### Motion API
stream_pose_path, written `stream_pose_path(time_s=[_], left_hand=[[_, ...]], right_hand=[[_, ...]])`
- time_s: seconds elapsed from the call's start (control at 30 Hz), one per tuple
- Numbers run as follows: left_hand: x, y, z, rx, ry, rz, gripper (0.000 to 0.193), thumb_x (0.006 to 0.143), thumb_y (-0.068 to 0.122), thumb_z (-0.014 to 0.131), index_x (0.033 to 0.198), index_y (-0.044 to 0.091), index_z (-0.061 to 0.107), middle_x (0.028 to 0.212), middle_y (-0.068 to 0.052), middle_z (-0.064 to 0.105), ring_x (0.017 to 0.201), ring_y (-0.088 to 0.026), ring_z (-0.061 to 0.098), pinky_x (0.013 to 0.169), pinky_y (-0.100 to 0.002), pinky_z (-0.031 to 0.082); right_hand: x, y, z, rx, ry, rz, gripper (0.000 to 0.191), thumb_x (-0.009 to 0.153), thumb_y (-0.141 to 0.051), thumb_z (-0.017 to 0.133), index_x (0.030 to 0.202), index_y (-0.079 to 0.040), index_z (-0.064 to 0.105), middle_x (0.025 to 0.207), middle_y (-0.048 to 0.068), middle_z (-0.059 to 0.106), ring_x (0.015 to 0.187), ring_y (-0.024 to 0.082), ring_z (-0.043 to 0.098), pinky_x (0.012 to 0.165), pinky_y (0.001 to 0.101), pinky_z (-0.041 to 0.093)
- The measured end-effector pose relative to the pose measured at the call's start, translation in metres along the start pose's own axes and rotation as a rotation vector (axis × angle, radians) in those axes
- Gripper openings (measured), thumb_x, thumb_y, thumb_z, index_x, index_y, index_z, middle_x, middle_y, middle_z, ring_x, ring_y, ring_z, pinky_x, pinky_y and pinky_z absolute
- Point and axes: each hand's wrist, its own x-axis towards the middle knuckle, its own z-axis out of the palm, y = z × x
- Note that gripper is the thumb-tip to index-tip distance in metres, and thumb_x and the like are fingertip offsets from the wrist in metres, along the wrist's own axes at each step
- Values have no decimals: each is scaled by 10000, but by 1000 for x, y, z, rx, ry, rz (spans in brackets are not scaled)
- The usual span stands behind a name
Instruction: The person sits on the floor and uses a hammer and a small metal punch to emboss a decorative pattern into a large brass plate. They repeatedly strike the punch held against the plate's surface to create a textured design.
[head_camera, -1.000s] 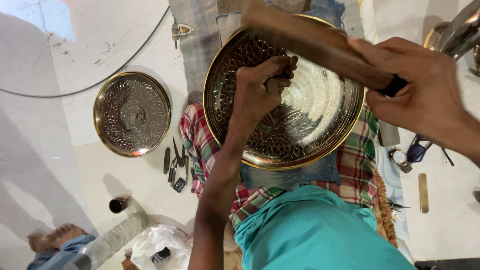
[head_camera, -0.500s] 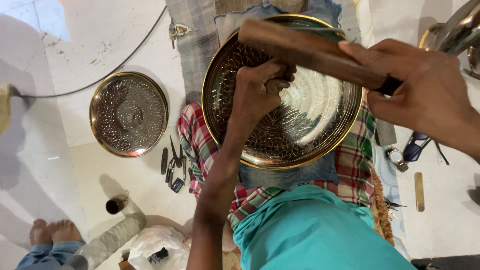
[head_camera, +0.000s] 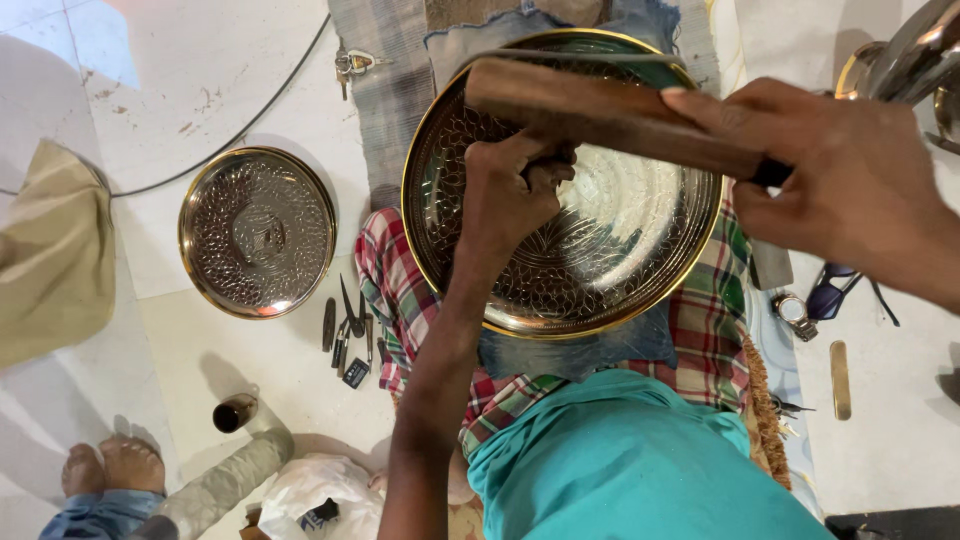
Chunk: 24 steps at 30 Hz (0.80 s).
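A large round brass plate (head_camera: 640, 260) with an engraved pattern rests on my lap over a checked cloth. My left hand (head_camera: 510, 195) is closed around a small punch tool pressed upright onto the plate's face; the tool is mostly hidden in the fist. My right hand (head_camera: 850, 190) grips a brown wooden mallet (head_camera: 600, 115) held level above the left hand and the plate.
A smaller engraved plate (head_camera: 257, 232) lies on the white floor at left. Several small metal tools (head_camera: 348, 330) lie beside my knee. A small cup (head_camera: 235, 412), another person's feet (head_camera: 105, 468), a beige cloth (head_camera: 55, 260), a cable (head_camera: 230, 140) and more metalware (head_camera: 910, 60) surround me.
The view has shifted slightly; the mallet has stayed over the plate with small motion. The other person's feet moved right, and a beige cloth came into view at left.
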Motion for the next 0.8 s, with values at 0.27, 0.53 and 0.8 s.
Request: stream_pose_path(time_s=[0.27,0.53,0.8], left_hand=[[-2,3,-3,-37,8,97,404,817,-209,573,1134,-7,724,982,-108,789,924,-162,798,840,-285,682],[-2,4,-2,-95,-38,105,429,809,-195,578,1184,-26,698,1022,-117,781,967,-167,780,867,-287,667],[-5,-5,1,-100,-30,96,406,850,-188,574,1188,-8,706,1039,-124,790,982,-175,793,883,-281,684]], right_hand=[[-4,21,16,92,67,-60,877,744,-5,713,1572,-195,493,972,129,645,600,200,605,533,339,512],[-4,22,16,-3,20,-121,920,747,-3,726,1601,-209,456,1023,141,665,554,206,608,470,358,483],[0,4,6,232,158,-223,817,822,-61,669,1583,-194,407,1119,98,644,856,218,653,715,343,514]])
